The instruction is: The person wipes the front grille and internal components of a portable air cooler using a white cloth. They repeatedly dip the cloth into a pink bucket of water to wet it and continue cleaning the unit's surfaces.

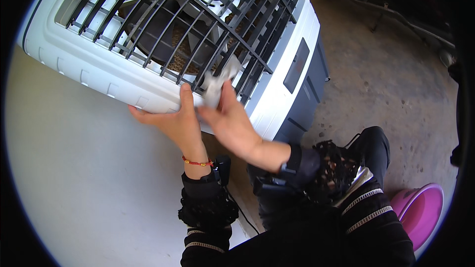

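A white evaporative air cooler with a dark base fills the upper part of the view. Behind its black louvre grille, fan blades and a brown honeycomb pad show through. My left hand grips the white housing edge, thumb on the front rim and fingers along the side. Blurred by motion, my right hand holds a whitish cloth against the lower corner of the grille. Part of the cloth lies over the slats; my fingers hide some of it.
A pink plastic bucket stands on the concrete floor at the lower right. A dark two-wheeler is parked at the upper right. On the left is a pale wall. A black cable runs beside my left forearm.
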Motion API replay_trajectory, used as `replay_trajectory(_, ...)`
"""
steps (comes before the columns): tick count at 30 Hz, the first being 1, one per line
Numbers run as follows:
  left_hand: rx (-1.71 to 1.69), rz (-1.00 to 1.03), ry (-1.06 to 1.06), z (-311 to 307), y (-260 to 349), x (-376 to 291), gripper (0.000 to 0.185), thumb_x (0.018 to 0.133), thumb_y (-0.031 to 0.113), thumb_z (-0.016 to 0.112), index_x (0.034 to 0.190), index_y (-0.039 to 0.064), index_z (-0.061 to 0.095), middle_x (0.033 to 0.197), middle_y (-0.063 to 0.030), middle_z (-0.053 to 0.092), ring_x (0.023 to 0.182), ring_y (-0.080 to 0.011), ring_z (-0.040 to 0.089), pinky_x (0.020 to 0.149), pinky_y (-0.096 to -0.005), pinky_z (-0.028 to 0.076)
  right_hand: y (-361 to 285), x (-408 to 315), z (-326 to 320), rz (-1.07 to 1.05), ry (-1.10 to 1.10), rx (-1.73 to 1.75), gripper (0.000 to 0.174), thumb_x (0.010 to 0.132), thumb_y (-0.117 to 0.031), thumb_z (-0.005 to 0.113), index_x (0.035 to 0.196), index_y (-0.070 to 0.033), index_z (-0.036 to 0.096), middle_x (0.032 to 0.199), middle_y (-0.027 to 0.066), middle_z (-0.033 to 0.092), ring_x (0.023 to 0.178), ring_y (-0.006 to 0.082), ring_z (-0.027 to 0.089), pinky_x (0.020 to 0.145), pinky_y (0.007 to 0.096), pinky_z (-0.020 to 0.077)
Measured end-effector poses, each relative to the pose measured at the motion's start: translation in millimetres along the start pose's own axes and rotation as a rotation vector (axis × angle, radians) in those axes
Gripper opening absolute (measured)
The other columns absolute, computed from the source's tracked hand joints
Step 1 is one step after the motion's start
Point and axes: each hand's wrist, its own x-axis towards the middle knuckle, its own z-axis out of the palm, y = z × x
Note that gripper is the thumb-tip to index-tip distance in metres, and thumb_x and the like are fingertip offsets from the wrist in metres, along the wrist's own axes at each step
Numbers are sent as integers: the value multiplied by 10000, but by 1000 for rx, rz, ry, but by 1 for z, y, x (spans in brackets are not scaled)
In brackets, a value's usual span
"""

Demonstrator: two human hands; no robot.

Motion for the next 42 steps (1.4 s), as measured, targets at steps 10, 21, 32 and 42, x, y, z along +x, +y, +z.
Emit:
replay_trajectory(10, 61, -48, -30, -3, 4, 0, 1090, 662, 54, 802, 1411, -82, 22, 1374, -271, 265, 1203, -334, 442, 980, -419, 455, -5, 53, -41, -699, 147, -753, 454, 847, -34, 520, 1273, 54, 390, 1243, 231, 503, 1137, 377, 503, 997, 369, 386)
replay_trajectory(21, 24, 23, 2, 2, -4, -1, 1113, 659, 61, 802, 1423, -36, -2, 1376, -267, 238, 1234, -346, 401, 1038, -438, 409, 11, 24, -51, -1012, -156, -1121, 456, 646, -40, 662, 1101, -36, 621, 1101, 118, 619, 1163, 395, 500, 988, 392, 445)
replay_trajectory(32, 188, 70, 42, 11, 10, -12, 1272, 597, 144, 884, 1438, -37, -53, 1432, -255, 109, 1317, -355, 263, 1098, -453, 284, -44, 153, -146, -779, 494, -889, 221, 830, -68, 645, 1035, 5, 605, 994, 219, 574, 850, 364, 596, 774, 391, 500)
replay_trajectory(42, 400, 121, 35, 7, 4, -14, 1269, 592, 139, 846, 1439, -44, -81, 1441, -277, 97, 1327, -395, 235, 1100, -487, 256, -19, 130, -107, -785, -156, -951, 203, 762, 45, 566, 908, -22, 689, 921, 142, 565, 877, 323, 559, 808, 372, 484)
